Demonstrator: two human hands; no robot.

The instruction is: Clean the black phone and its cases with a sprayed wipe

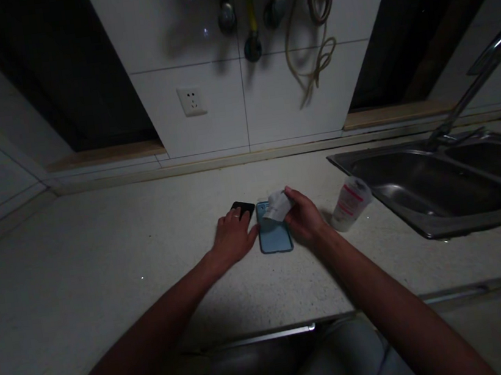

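Note:
My left hand [235, 236] lies over a black smartphone [244, 208] on the counter, its fingers resting on the phone and its thumb held apart. The hand covers the phone's near part. Beside it, a blue phone case [276, 240] lies flat, with a cutout at its far left corner. Above the case, my right hand [304, 216] pinches a white tissue [277, 206] between thumb and fingers. The tissue hides the case's upper right part. To the right of that hand, a translucent plastic cup [350, 204] with pink print stands near the sink.
A steel double sink [426, 227] with a tall faucet [472, 84] is set into the right side of the pale counter [146, 238]. On the tiled wall are a power socket [192, 101], pipe fittings and a looped cord [320, 64]. The counter's front edge runs below my forearms.

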